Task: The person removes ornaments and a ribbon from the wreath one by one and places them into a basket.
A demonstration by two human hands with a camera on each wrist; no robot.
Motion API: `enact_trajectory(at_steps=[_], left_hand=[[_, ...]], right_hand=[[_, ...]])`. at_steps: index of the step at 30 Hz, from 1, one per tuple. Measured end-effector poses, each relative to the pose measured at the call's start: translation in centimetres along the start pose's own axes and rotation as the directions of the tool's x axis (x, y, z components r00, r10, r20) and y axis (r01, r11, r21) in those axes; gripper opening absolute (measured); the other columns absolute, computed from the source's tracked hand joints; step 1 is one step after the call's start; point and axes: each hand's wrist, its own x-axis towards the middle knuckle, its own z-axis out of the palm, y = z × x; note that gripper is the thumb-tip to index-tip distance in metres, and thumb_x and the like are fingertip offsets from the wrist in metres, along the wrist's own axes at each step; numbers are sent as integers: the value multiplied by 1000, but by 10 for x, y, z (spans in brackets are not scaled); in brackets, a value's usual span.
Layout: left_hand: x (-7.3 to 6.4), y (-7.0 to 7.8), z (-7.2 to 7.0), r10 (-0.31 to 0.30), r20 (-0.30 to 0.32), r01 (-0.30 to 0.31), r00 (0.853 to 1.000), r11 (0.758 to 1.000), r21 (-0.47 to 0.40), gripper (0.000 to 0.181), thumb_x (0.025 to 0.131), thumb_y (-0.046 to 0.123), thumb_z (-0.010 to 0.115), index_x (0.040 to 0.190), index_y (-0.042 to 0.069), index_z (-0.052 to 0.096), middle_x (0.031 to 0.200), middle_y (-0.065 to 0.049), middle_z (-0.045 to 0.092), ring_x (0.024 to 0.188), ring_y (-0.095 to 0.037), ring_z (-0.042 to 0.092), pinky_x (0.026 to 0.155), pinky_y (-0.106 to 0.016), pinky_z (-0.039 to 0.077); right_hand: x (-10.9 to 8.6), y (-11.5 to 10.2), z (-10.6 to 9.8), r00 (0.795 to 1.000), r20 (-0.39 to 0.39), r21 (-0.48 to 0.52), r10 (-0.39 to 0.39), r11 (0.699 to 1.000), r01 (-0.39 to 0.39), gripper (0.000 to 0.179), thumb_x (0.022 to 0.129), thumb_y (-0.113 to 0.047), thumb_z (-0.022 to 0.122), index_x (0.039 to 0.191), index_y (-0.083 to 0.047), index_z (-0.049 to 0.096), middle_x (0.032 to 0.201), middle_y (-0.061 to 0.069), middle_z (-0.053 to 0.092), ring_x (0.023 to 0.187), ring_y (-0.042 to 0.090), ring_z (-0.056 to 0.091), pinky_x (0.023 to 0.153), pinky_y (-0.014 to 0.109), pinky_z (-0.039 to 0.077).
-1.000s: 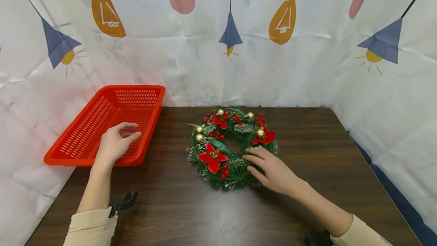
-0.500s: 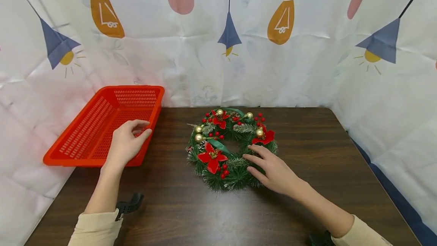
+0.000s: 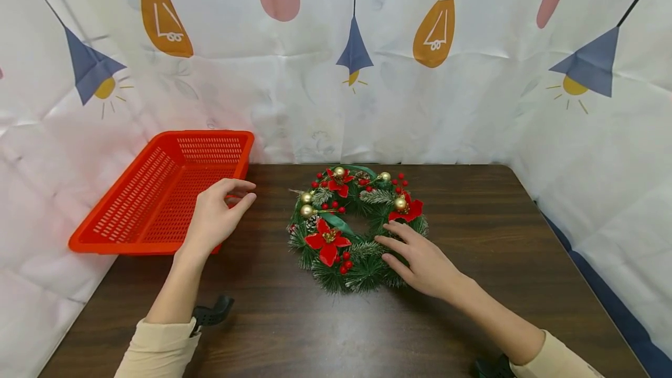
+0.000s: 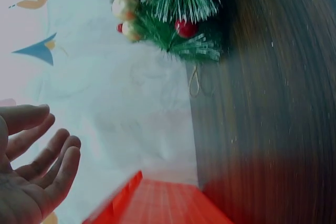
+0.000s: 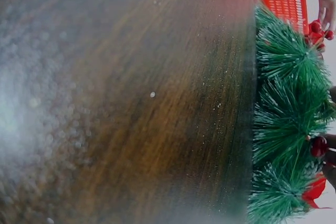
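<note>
A green Christmas wreath (image 3: pixel 367 264) with red poinsettias, red berries, gold balls and a green ribbon lies flat on the dark wooden table. My right hand (image 3: pixel 420 261) is over its right front part, fingers spread; in the right wrist view the fingertips are beside a red berry at the frame edge. My left hand (image 3: pixel 217 217) hovers at the right rim of the red plastic basket (image 3: pixel 131 248), fingers bent loosely. Nothing shows between the left fingers (image 4: pixel 65 174) in the left wrist view, where a thin cord loop (image 4: pixel 195 81) sticks out from the wreath.
The basket stands at the table's back left, its perforated floor and walls visible. Brown tabletop (image 3: pixel 472 209) stretches to the right of the wreath. A white curtain (image 3: pixel 294 98) printed with lamps and bulbs hangs behind and at both sides.
My left hand has moved right, from above the basket's inside to its right rim, nearer the wreath. The right hand, the wreath and the basket have hardly moved.
</note>
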Motion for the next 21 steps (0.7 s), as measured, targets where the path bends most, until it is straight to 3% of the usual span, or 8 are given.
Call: enact_trajectory(at_steps=[3,6,14,21], left_hand=[[2,5,6,8,29,-7,1000,1000,-24,21,99,18,71,117,8,74,107,-7,70,91,-26,68,79,-38,57],[5,8,13,13,56,-10,998,998,-56,20,99,18,72,116,9,74,106,-6,71,89,-25,68,75,-31,56],[8,9,37,39,73,-26,997,984,-177,13,98,15,74,110,13,76,102,-2,71,81,-19,66,66,-24,52],[11,9,57,50,106,-22,993,969,-248,14,97,12,74,110,9,75,106,-2,70,87,-17,67,73,-26,54]], right_hand=[[-1,0,0,1000,-2,9,2,1000,-2,41,102,-27,66,140,-11,64,146,18,54,141,33,45,107,52,46],[-1,-1,0,1000,-2,16,3,1000,-3,41,102,-27,66,140,-11,64,146,17,54,142,33,45,108,52,45],[-1,-1,0,1000,-4,31,3,1000,-3,42,103,-27,65,141,-10,63,146,17,54,144,32,42,110,53,42],[-3,0,0,1000,18,28,7,1000,-8,42,103,-27,64,141,-9,63,148,17,53,145,32,41,111,54,40]])
